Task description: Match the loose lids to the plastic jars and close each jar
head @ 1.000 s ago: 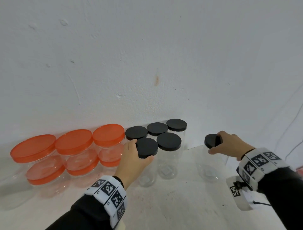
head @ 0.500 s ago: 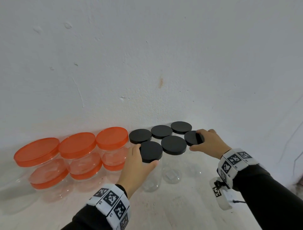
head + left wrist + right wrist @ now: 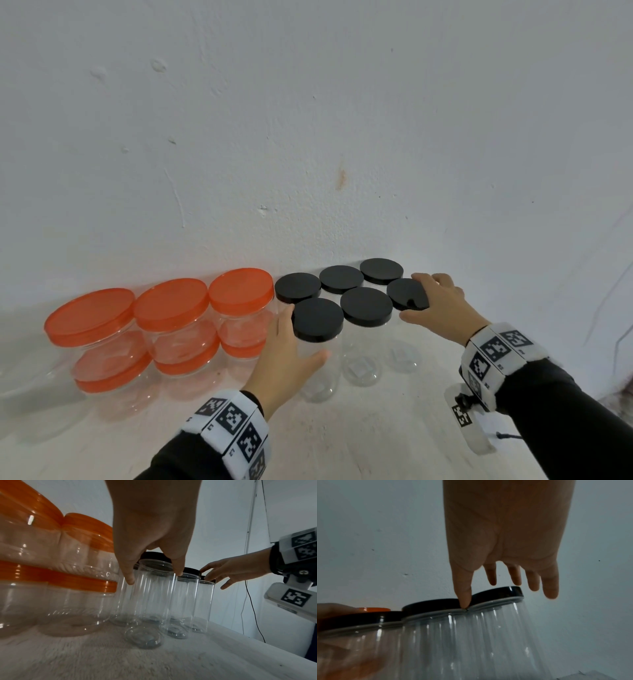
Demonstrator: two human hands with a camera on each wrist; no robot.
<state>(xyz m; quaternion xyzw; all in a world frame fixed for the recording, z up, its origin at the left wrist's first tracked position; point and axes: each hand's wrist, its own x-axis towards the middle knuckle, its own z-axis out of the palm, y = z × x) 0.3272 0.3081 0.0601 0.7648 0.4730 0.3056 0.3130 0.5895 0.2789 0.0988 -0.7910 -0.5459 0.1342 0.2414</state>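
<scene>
Six tall clear jars with black lids stand in two rows by the wall. My left hand [image 3: 301, 337] grips the front-left jar [image 3: 317, 370] just under its black lid [image 3: 317, 318]; in the left wrist view a finger and the thumb of that hand [image 3: 153, 576] straddle the jar [image 3: 152, 599]. My right hand [image 3: 412, 297] rests over the front-right black lid [image 3: 406, 291] with its fingers spread. In the right wrist view the thumb tip of that hand [image 3: 499, 596] touches the lid's rim [image 3: 498, 593], and the other fingertips hang free beyond it.
Wide clear jars with orange lids [image 3: 171, 303] are stacked two high at the left, touching the black-lidded group. The white wall [image 3: 308, 137] rises right behind all the jars. A white fuzzy surface [image 3: 376, 428] spreads out in front.
My right hand has carried the black-lidded jar leftward and set it at the right end of the front row. The left hand has stayed on the front-left jar.
</scene>
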